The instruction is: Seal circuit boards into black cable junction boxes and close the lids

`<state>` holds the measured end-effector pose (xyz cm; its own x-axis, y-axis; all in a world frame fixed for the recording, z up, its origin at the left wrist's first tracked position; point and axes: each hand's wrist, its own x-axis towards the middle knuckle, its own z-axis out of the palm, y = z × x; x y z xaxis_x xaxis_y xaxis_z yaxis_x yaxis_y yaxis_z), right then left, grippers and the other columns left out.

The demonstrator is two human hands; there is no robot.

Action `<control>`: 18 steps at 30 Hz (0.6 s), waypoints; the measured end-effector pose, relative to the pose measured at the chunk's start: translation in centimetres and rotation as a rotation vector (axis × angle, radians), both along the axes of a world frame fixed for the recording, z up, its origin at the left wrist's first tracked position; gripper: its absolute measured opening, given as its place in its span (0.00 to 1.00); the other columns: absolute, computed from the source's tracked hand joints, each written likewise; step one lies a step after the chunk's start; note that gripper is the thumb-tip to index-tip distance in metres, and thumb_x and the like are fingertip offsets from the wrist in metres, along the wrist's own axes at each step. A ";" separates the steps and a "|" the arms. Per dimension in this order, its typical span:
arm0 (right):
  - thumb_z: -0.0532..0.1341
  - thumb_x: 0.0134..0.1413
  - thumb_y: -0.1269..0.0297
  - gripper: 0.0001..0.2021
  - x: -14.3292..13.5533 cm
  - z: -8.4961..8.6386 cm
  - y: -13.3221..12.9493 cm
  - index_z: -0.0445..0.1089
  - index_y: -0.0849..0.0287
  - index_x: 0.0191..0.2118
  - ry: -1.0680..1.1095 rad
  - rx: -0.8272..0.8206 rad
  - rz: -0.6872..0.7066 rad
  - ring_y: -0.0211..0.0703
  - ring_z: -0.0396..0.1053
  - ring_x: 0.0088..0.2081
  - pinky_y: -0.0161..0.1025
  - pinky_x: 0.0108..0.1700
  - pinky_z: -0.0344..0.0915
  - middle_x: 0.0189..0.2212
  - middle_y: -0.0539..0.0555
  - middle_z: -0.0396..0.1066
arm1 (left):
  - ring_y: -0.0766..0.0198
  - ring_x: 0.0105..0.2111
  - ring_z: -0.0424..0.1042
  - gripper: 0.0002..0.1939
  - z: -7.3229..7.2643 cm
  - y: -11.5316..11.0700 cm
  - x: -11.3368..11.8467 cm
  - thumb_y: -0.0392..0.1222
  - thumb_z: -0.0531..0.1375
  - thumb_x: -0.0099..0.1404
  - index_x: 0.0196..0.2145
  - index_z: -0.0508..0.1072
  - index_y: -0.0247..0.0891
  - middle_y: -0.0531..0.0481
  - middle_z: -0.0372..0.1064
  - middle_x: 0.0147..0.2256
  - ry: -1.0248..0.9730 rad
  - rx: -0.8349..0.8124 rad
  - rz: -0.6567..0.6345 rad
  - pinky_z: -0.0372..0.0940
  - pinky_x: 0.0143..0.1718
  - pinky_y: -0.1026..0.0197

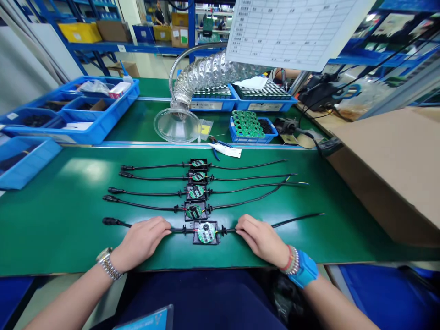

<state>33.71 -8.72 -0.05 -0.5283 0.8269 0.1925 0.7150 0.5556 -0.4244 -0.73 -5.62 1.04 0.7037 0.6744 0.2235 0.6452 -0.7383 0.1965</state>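
Observation:
Nearest the front edge of the green table lies a black housing point(195, 239) with a round green circuit board point(206, 232) in it and a black cable out of each side. My left hand point(146, 240) pinches the left cable point(180, 230), beside its connector end. The right cable point(282, 223) is pinched by my right hand point(261, 238). Behind this unit, several similar housings with boards, such as the nearest one point(194, 211), form a column, their cables spread left and right.
Blue divided bins point(99, 130) stand at the left. A fume funnel point(177, 128), blue-handled pliers point(216, 153) and a basket of green boards point(252, 139) are at the back. A large cardboard box point(388, 183) is at the right. A paper sheet point(285, 32) hangs above.

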 end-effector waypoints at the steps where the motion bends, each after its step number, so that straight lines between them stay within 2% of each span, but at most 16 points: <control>1: 0.47 0.62 0.67 0.10 -0.2 -0.4 0.1 0.63 0.59 0.35 -0.022 0.014 0.002 0.38 0.64 0.32 0.33 0.34 0.61 0.32 0.54 0.64 | 0.67 0.28 0.67 0.10 -0.3 0.1 0.0 0.41 0.47 0.68 0.34 0.66 0.37 0.51 0.67 0.30 0.022 -0.001 0.003 0.60 0.30 0.66; 5: 0.48 0.62 0.67 0.11 -1.5 -1.0 0.3 0.65 0.60 0.33 -0.089 0.098 0.023 0.39 0.61 0.32 0.35 0.33 0.58 0.29 0.54 0.65 | 0.66 0.30 0.66 0.11 -1.1 0.1 -1.0 0.41 0.48 0.67 0.33 0.68 0.38 0.51 0.68 0.29 0.068 -0.018 0.002 0.61 0.32 0.65; 9: 0.50 0.61 0.67 0.11 -2.2 -0.5 0.4 0.67 0.60 0.31 -0.104 0.139 0.060 0.42 0.60 0.34 0.39 0.37 0.56 0.26 0.54 0.65 | 0.63 0.34 0.65 0.09 -0.6 0.0 -2.1 0.40 0.50 0.66 0.34 0.69 0.38 0.49 0.68 0.32 0.046 -0.045 -0.007 0.60 0.38 0.61; 12: 0.51 0.60 0.66 0.09 -2.0 0.2 1.1 0.67 0.60 0.36 -0.048 0.101 0.072 0.43 0.60 0.36 0.41 0.40 0.56 0.30 0.55 0.67 | 0.62 0.38 0.65 0.09 0.0 0.4 -2.1 0.41 0.50 0.66 0.37 0.69 0.40 0.48 0.69 0.38 0.014 -0.077 -0.017 0.60 0.41 0.60; 16: 0.53 0.60 0.65 0.10 -1.8 0.5 3.2 0.66 0.60 0.44 -0.021 0.096 0.000 0.45 0.61 0.39 0.42 0.41 0.57 0.39 0.58 0.67 | 0.58 0.43 0.64 0.12 0.1 2.6 -1.2 0.44 0.52 0.65 0.44 0.67 0.39 0.46 0.67 0.42 -0.007 -0.031 0.121 0.60 0.45 0.55; 18: 0.54 0.59 0.65 0.10 -2.1 0.2 4.5 0.66 0.60 0.43 -0.054 0.096 -0.013 0.46 0.60 0.40 0.42 0.41 0.57 0.39 0.58 0.67 | 0.57 0.42 0.64 0.11 -0.3 3.9 -0.8 0.45 0.52 0.65 0.42 0.67 0.38 0.45 0.67 0.41 0.012 -0.044 0.171 0.61 0.43 0.55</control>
